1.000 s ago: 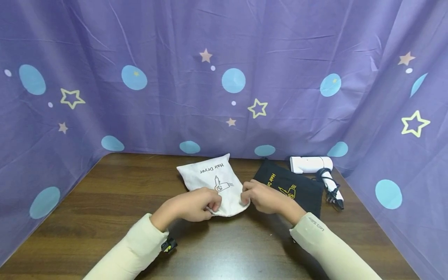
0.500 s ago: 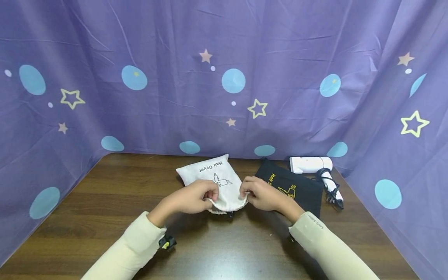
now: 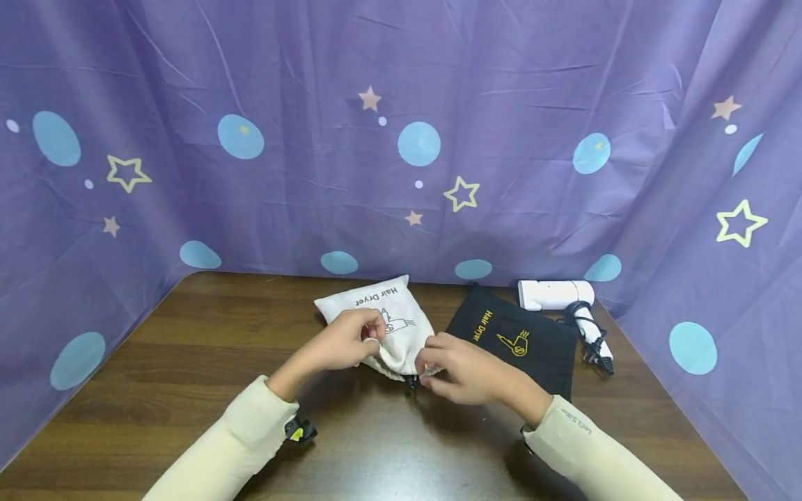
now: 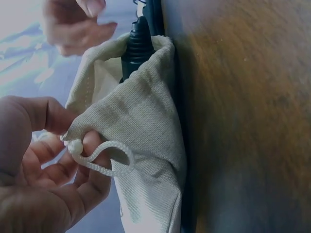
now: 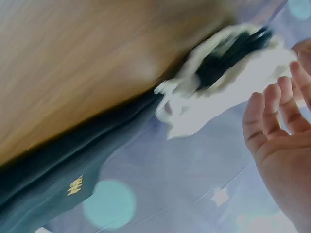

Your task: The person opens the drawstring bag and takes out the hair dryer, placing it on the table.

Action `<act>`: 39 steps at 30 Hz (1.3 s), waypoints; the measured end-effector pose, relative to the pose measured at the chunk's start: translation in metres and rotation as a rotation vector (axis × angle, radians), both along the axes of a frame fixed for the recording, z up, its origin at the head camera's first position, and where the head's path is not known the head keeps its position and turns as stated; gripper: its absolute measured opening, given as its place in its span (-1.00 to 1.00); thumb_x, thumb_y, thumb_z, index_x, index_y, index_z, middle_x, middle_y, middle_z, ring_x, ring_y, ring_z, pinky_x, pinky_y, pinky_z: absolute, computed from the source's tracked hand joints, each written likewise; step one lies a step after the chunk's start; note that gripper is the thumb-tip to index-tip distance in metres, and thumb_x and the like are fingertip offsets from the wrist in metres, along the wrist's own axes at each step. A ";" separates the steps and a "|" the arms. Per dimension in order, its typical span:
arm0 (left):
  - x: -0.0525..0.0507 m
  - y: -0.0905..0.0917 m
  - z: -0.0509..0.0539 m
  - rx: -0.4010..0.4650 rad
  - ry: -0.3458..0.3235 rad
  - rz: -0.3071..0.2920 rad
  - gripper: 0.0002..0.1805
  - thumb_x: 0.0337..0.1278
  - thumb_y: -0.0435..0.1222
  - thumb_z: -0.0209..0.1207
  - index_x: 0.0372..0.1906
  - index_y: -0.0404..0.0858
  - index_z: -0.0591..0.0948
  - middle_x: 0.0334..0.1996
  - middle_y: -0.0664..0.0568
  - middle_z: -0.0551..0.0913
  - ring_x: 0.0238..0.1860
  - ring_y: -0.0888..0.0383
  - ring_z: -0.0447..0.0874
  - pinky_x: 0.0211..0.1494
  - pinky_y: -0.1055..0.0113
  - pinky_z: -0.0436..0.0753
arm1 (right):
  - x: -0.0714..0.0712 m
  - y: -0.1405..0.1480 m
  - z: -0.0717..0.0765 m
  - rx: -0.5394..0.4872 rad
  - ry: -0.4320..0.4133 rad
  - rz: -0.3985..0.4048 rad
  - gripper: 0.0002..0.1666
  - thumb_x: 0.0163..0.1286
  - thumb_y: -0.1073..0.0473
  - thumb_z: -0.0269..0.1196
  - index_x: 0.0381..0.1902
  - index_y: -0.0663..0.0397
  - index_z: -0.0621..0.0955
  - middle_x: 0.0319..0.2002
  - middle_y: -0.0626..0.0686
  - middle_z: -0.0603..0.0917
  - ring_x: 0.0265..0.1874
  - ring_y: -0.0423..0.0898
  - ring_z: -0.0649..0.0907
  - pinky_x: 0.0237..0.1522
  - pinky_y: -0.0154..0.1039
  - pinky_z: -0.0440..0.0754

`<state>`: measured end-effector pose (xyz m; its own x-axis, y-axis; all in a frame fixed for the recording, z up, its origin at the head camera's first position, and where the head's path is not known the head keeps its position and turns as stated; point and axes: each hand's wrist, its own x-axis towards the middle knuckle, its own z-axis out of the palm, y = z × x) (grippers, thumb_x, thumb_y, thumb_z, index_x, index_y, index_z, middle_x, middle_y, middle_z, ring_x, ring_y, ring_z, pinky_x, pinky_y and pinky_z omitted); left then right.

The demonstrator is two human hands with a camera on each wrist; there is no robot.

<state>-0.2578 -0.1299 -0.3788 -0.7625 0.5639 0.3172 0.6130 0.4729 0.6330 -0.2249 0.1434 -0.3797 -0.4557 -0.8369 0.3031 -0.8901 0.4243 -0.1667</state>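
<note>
A white drawstring bag (image 3: 401, 351) printed "Hair Dryer" lies at the table's middle, its mouth facing me. My left hand (image 3: 343, 339) pinches one corner of that mouth between thumb and finger. A white drawstring loop (image 4: 112, 173) hangs by those fingers in the left wrist view. From the gaping mouth a black ribbed cord end (image 4: 138, 51) pokes out; the rest of the bag's contents is hidden. My right hand (image 3: 466, 369) is beside the mouth's right side. In the right wrist view its fingers (image 5: 255, 114) are extended and apart from the cloth.
Right of the white bag lies a flat black bag (image 3: 539, 355) with yellow "Hair Dryer" print. Beyond it rests a white hair dryer (image 3: 557, 295) with its black cord wrapped round the handle. A purple curtain (image 3: 282, 209) encloses the wooden table (image 3: 188, 362).
The right hand has let go of the bag's rim and moved slightly nearer me. My left hand has lifted its corner a little, and the black cord end has come into sight.
</note>
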 end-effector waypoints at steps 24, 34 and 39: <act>-0.005 -0.001 -0.001 0.059 -0.035 0.245 -0.86 -0.13 -0.48 0.20 -0.41 -0.21 0.54 -0.51 0.13 0.48 -0.52 0.24 0.40 -0.40 0.38 0.40 | 0.012 -0.040 -0.008 0.044 0.073 -0.243 -0.36 0.46 -0.07 0.28 0.35 0.16 0.54 0.19 0.08 0.57 0.11 -0.01 0.58 0.09 -0.07 0.61; -0.004 -0.002 -0.001 0.018 -0.061 0.241 -0.84 -0.13 -0.49 0.24 -0.42 -0.21 0.53 -0.52 0.11 0.48 -0.48 0.22 0.42 -0.38 0.37 0.41 | 0.007 -0.060 -0.008 0.054 0.009 -0.449 -0.36 0.44 -0.14 0.29 0.34 0.05 0.52 0.11 0.17 0.53 -0.05 0.15 0.54 -0.17 -0.01 0.63; -0.005 -0.004 -0.004 -0.011 -0.068 0.223 -0.84 -0.11 -0.47 0.26 -0.41 -0.22 0.53 -0.51 0.10 0.49 -0.46 0.21 0.42 -0.35 0.37 0.43 | 0.001 -0.071 -0.014 0.045 -0.038 -0.536 -0.38 0.38 -0.09 0.34 0.32 -0.02 0.51 0.01 0.22 0.50 -0.15 0.18 0.51 -0.27 -0.02 0.58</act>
